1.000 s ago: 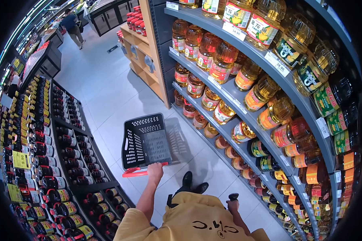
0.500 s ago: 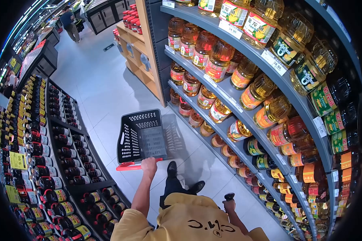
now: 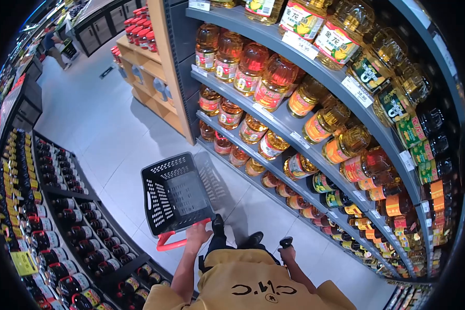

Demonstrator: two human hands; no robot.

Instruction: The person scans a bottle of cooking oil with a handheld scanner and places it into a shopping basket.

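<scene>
A black perforated basket [image 3: 183, 209] hangs beside my legs, near the floor, its inside showing nothing in it. My left hand [image 3: 197, 236] is on its red handle [image 3: 170, 244], fingers over the bar and thumb to the right. On the other side of my body, my right hand [image 3: 288, 253] is closed on a small black object [image 3: 285, 241] with a rounded top; what it is cannot be made out. My yellow shirt and dark shoes [image 3: 218, 225] show below.
Shelves of oil bottles [image 3: 274, 82] curve along the right, with price tags on their edges. Dark sauce bottles [image 3: 90, 243] line the left. A wooden rack [image 3: 152, 67] with red-lidded jars stands ahead. Another person [image 3: 52, 44] is far off at the upper left.
The view has turned and shifted, so the shelves and rack sit further left. The basket is tilted more, and my left hand and its handle are lower in the picture.
</scene>
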